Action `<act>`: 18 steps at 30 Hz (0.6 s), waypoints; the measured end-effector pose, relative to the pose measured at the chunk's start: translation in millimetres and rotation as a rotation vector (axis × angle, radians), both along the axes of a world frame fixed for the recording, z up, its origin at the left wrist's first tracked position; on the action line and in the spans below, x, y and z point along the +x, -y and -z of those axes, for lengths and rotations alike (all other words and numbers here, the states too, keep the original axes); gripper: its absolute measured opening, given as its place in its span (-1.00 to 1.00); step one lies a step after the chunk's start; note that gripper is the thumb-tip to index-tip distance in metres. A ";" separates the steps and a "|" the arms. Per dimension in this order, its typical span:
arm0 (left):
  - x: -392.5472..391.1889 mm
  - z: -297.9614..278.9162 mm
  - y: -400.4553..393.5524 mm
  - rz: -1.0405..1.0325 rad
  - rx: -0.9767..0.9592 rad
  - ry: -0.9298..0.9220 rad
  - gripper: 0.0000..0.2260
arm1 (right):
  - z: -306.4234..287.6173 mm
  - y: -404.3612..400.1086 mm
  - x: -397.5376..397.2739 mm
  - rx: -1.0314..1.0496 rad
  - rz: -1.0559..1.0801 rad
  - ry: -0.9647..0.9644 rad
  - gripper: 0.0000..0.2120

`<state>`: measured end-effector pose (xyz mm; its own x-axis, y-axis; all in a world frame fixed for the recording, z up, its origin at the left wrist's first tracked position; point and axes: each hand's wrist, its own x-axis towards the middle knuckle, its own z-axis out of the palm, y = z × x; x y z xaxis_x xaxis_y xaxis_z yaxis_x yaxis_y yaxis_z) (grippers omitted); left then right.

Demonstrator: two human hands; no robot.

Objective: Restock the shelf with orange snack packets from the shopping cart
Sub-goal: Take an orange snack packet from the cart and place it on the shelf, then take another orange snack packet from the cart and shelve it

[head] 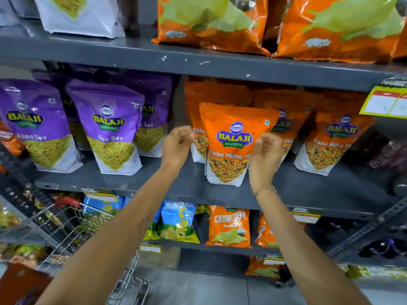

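A wire shopping cart (66,230) sits at lower left. Mid-frame, the left hand (176,146) and right hand (265,155) hover loosely curled, fingers grasping nothing, either side of an upright orange snack packet (231,146) on the grey shelf (308,190). Behind it stand more orange packets (332,142); purple packets (110,128) stand at left.

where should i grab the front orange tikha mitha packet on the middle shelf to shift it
Take the front Tikha Mitha packet by its two upper side edges, coming from the front with a hand each side. It stands upright on its gusseted base, its flat top corners are clear, and neighbouring packets crowd in behind it.
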<state>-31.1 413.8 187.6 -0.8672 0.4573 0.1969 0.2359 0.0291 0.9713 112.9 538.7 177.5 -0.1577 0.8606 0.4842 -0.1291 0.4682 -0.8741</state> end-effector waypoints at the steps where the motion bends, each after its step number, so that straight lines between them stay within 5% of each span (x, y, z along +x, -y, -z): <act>1: -1.1 9.2 14.4 -0.013 -0.023 0.002 -0.78 | 10.8 17.8 -5.1 0.011 -0.085 0.065 -0.95; 9: -29.7 72.1 189.6 -0.214 -0.147 0.050 -0.91 | 75.9 141.0 -97.3 -0.033 -0.793 0.610 -0.89; 14: -40.7 127.2 332.7 -0.608 -0.234 0.184 -0.93 | 112.4 224.8 -162.4 0.045 -1.120 0.892 -0.69; 18: -25.2 172.8 424.3 -0.909 -0.499 0.312 -0.51 | 142.5 303.1 -207.0 0.215 -1.315 1.119 -0.85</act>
